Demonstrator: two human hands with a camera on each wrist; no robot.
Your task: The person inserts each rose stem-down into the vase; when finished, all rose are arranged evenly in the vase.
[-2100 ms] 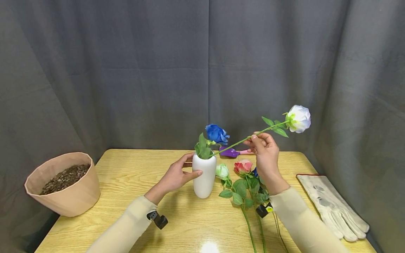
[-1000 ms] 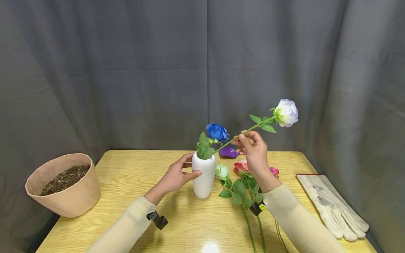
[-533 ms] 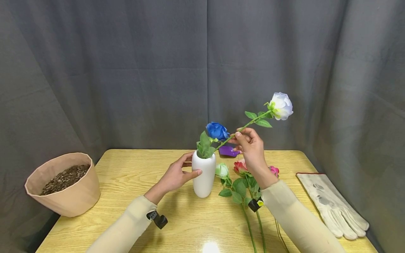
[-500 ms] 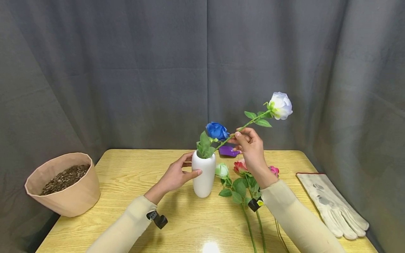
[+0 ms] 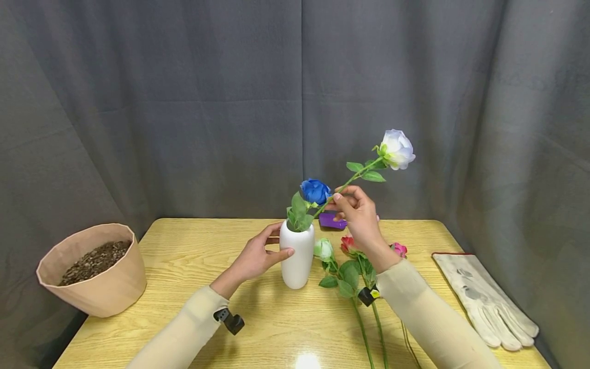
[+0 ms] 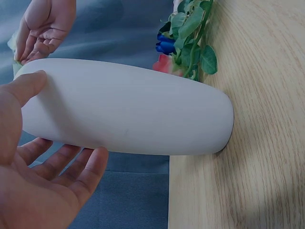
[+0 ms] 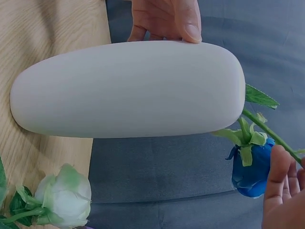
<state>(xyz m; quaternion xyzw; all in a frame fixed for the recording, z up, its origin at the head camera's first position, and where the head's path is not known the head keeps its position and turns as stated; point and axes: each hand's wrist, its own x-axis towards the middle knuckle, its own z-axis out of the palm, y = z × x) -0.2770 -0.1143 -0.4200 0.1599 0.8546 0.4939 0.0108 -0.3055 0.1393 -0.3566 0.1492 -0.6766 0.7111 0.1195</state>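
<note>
A white vase (image 5: 297,256) stands upright mid-table with a blue rose (image 5: 315,190) in its mouth. My left hand (image 5: 276,240) cups the vase from the left, thumb on the front and fingers round the back. My right hand (image 5: 341,201) pinches the green stem of a white rose (image 5: 396,148). That stem slants from the vase mouth up to the right. The left wrist view shows the vase (image 6: 133,114) against my left hand (image 6: 43,157). The right wrist view shows the vase (image 7: 128,88), the blue rose (image 7: 250,174) and my right hand (image 7: 281,191).
Several loose roses (image 5: 350,261) lie on the wooden table (image 5: 184,251) right of the vase, a pale green one (image 7: 66,198) nearest. A purple trowel (image 5: 333,220) lies behind them. A tan pot of soil (image 5: 92,269) sits at the left edge, white gloves (image 5: 484,300) at the right.
My right hand has moved left toward the vase with the white rose. The bloom is now higher and further left, its stem steeper. My left hand has not moved.
</note>
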